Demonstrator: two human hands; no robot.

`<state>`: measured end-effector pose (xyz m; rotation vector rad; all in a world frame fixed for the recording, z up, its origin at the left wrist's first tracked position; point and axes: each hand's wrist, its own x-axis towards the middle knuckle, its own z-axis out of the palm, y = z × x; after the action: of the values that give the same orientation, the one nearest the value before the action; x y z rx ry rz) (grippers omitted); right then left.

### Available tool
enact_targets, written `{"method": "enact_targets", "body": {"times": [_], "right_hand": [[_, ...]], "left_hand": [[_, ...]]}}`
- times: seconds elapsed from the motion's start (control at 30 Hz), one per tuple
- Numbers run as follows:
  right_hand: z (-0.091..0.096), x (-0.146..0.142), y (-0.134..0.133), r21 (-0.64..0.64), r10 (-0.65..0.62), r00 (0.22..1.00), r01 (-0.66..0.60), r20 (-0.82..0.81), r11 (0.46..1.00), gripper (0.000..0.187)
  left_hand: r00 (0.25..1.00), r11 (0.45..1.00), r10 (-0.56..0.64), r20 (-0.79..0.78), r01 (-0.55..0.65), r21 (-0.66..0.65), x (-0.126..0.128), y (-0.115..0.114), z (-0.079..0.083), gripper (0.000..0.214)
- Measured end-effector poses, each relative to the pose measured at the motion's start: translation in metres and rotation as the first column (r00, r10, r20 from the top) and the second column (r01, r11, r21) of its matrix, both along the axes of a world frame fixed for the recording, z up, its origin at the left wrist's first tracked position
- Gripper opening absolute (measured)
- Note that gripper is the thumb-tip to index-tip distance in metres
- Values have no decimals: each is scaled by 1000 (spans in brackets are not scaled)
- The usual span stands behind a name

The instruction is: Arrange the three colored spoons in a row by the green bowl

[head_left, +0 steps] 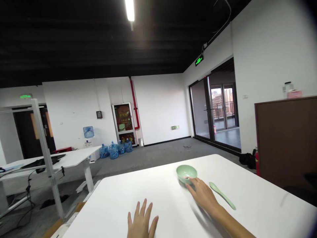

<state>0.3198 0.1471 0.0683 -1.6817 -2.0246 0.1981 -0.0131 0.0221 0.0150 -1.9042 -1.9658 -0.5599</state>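
A pale green bowl [186, 173] stands on a white table [158, 195], towards its far side. My right hand [201, 193] reaches out to the bowl, fingertips touching its near rim, fingers stretched and holding nothing. A pale green spoon [222, 195] lies just right of that hand, its scoop end pointing away from me. My left hand [142, 222] rests flat on the table near the front edge, fingers spread and empty.
A second white desk [56, 161] with a metal frame stands at the left. Blue water jugs [114, 149] sit on the grey floor by the far wall. A brown cabinet [287, 142] rises at the right, beside glass doors [218, 112].
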Motion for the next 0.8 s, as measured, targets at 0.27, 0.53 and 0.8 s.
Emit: {"method": "enact_targets", "body": {"times": [0.27, 0.53, 0.8], "right_hand": [[-59, 8, -35, -30, 83, 996, -82, 30, 996, 82], [-50, 13, -32, -12, 65, 998, -65, -13, 998, 75], [39, -5, 26, -26, -141, 989, 142, 45, 990, 49]], "left_hand": [[1000, 999, -8, 6, 8, -33, 2, 5, -8, 58], [999, 1000, -14, -47, 13, -9, 2, 8, -11, 59], [1000, 1000, -28, -9, 28, 3, 2, 4, -6, 57]]}}
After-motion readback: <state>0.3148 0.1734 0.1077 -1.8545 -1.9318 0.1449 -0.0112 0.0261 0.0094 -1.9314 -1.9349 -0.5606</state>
